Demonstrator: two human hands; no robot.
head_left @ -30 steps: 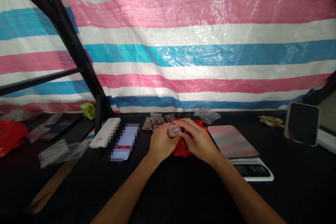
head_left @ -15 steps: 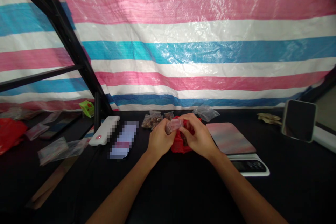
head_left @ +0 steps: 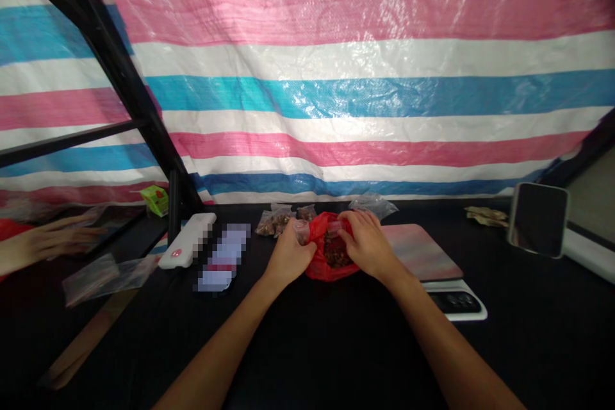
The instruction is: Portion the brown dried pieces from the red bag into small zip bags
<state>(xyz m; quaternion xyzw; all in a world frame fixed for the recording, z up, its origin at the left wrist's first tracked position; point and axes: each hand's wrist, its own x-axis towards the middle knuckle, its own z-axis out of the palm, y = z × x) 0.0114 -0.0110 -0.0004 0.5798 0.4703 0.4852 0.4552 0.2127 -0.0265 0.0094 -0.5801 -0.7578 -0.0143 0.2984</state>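
In the middle of the dark table, a red plastic bag (head_left: 319, 268) lies with its mouth spread, showing loose brown bits (head_left: 339, 255) inside. My left hand (head_left: 289, 257) is at the bag's left side, its fingers closed on a small clear plastic bag (head_left: 302, 230). Over the red bag's right side, my right hand (head_left: 368, 243) pinches a small clear plastic cup (head_left: 335, 228), which sits low in the bag's mouth above the bits. Just behind my left hand are several small clear bags of brown pieces (head_left: 273, 223).
A kitchen scale (head_left: 427, 253) is at the right, beyond it a phone-like screen (head_left: 538, 219). Left lie a white power bank (head_left: 187, 240), a blurred-out phone (head_left: 223, 257) and flat clear bags (head_left: 91, 278). Another person's hand (head_left: 52, 237) reaches in at far left.
My hands have moved apart. The clear cup has gone right and down into the red bag's mouth with my right hand. Another person's hand has appeared at the left.
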